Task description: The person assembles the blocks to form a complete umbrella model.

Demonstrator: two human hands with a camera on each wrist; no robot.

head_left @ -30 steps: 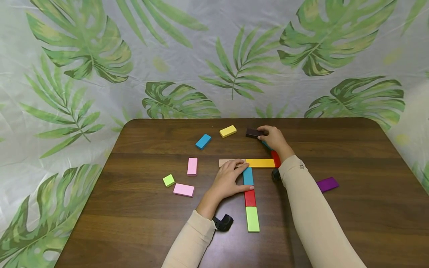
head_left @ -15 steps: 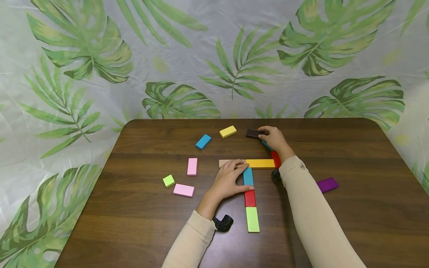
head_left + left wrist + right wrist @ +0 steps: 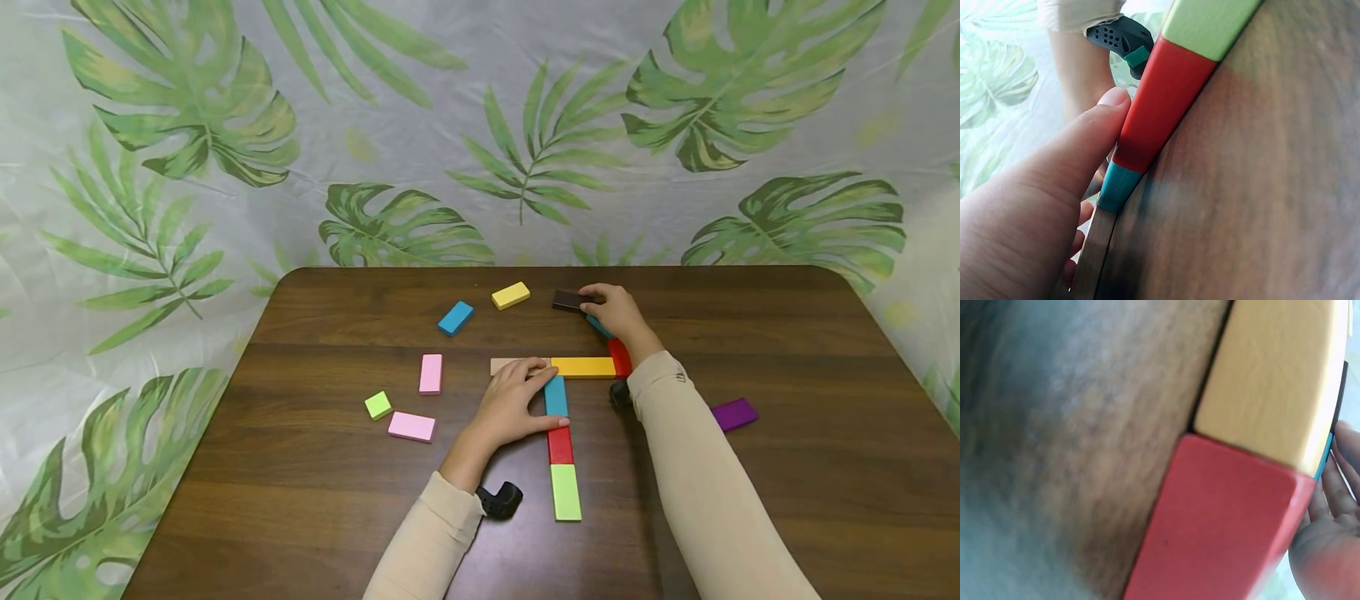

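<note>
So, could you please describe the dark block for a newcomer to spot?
On the brown table, look by the far edge in the head view. Right of the pale yellow block, the right grip pinches one end of the dark block. Among its brightly coloured neighbours, it alone is near-black.

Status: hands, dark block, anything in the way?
Right hand pinching dark block at right end. Left hand spanning teal block. Yellow block apart, seemingly not obstructing.

Head view, 1: bright, mostly clear; soft glare lay on the near tabletop (image 3: 517,562); wrist views, 2: tabletop blurred, backdrop (image 3: 997,94) looked washed out
</note>
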